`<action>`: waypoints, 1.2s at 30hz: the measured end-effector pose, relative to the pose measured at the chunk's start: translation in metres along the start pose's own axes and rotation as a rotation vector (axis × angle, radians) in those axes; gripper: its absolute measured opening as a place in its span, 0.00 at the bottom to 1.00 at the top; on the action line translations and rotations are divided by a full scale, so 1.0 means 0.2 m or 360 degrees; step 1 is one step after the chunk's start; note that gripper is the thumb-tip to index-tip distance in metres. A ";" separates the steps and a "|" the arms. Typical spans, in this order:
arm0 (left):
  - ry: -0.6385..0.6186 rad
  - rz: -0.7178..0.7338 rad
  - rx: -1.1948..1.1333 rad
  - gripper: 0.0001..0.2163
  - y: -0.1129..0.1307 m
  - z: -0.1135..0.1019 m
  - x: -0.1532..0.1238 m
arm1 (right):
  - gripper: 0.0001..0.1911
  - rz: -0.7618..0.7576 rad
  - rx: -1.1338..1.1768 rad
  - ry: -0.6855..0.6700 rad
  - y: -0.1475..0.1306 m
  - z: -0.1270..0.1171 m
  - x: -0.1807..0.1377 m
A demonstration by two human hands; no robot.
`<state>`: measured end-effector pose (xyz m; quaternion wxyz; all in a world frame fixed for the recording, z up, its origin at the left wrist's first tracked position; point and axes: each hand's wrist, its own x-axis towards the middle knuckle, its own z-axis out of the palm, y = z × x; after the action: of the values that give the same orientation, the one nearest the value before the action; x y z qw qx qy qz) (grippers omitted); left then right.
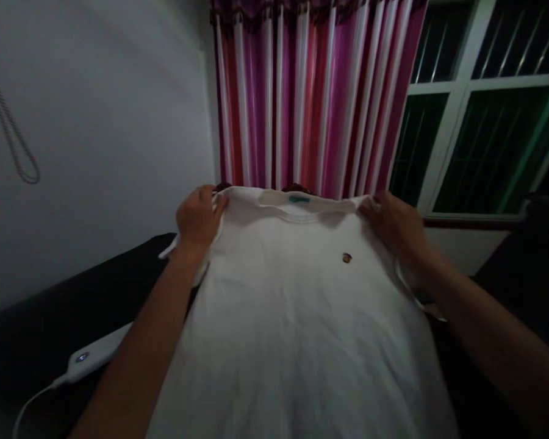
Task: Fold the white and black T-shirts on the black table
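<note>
A white T-shirt (pixel 283 292) is stretched out in front of me, its neckline at the far end and its front facing up. It has a small brown emblem (pixel 346 258) on the chest and a green label (pixel 299 199) inside the collar. My left hand (pixel 198 214) grips the left shoulder, fingers closed on the cloth. At the right shoulder, my right hand (pixel 396 225) pinches the fabric and is slightly blurred. Both sleeves hang down beside my wrists. The shirt's lower hem lies outside the picture.
A white device with a button (pixel 83 357) and a white cable lies on a dark surface (pixel 27 323) at the left. Behind the shirt hang striped pink and purple curtains (pixel 311 103). A barred window (pixel 457 122) is at the right, and a looped cord (pixel 13 131) hangs on the left wall.
</note>
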<state>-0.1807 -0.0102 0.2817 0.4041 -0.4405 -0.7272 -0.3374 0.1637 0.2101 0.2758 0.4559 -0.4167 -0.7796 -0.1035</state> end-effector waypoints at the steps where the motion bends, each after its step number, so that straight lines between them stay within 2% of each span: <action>1: -0.0052 0.0090 0.0042 0.21 0.02 0.10 0.02 | 0.23 -0.0067 -0.0113 -0.0062 -0.01 0.08 0.01; 2: -0.0115 0.0159 0.0067 0.21 0.03 0.20 -0.01 | 0.23 -0.0140 -0.0228 -0.0142 -0.03 0.17 -0.01; 4: -0.0367 0.0223 0.0075 0.21 0.03 0.39 -0.17 | 0.20 -0.0298 -0.0383 -0.0366 -0.04 0.35 -0.12; 6: -0.0828 0.0258 0.0058 0.21 0.01 0.56 -0.42 | 0.19 -0.0435 -0.0393 -0.0647 -0.03 0.52 -0.30; 8: -0.1081 0.0281 0.0069 0.21 -0.02 0.70 -0.69 | 0.21 -0.0542 -0.0355 -0.0951 0.01 0.68 -0.53; 11: -0.1366 0.0225 0.0120 0.26 -0.07 0.86 -0.99 | 0.29 -0.0480 -0.0292 -0.1359 0.13 0.86 -0.82; 13: -0.1517 0.0175 0.0148 0.30 -0.12 0.95 -1.08 | 0.36 -0.0323 -0.0312 -0.1531 0.21 0.94 -0.94; 15: -0.1612 0.0153 0.0157 0.33 -0.15 1.02 -1.11 | 0.39 -0.0187 -0.0321 -0.1579 0.29 1.01 -0.98; 18: -0.1661 0.0146 0.0160 0.34 -0.17 1.12 -1.07 | 0.39 -0.0112 -0.0229 -0.1510 0.37 1.08 -0.95; 23: -0.1610 0.0136 0.0193 0.33 -0.14 1.25 -1.01 | 0.38 -0.0029 -0.0137 -0.1519 0.42 1.15 -0.82; 26: -0.1554 0.0159 0.0219 0.30 -0.13 1.29 -0.99 | 0.35 -0.0060 -0.0097 -0.1383 0.43 1.17 -0.79; 28: -0.1532 0.0184 0.0246 0.28 -0.12 1.29 -0.98 | 0.35 -0.0096 -0.0108 -0.1336 0.43 1.17 -0.78; 32: -0.1525 0.0230 0.0324 0.25 -0.08 1.26 -0.93 | 0.35 -0.0051 -0.0162 -0.1416 0.42 1.17 -0.79; 34: -0.1505 0.0273 0.0359 0.25 -0.01 1.22 -0.90 | 0.34 -0.0017 -0.0115 -0.1415 0.42 1.16 -0.80; 36: -0.1466 0.0365 0.0358 0.25 0.12 1.13 -0.88 | 0.33 0.0043 0.0028 -0.1368 0.41 1.15 -0.78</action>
<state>-0.1751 0.1261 0.0279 0.1199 -0.5748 -0.8092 0.0200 0.1181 0.3001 0.0031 0.0944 -0.4283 -0.8939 0.0922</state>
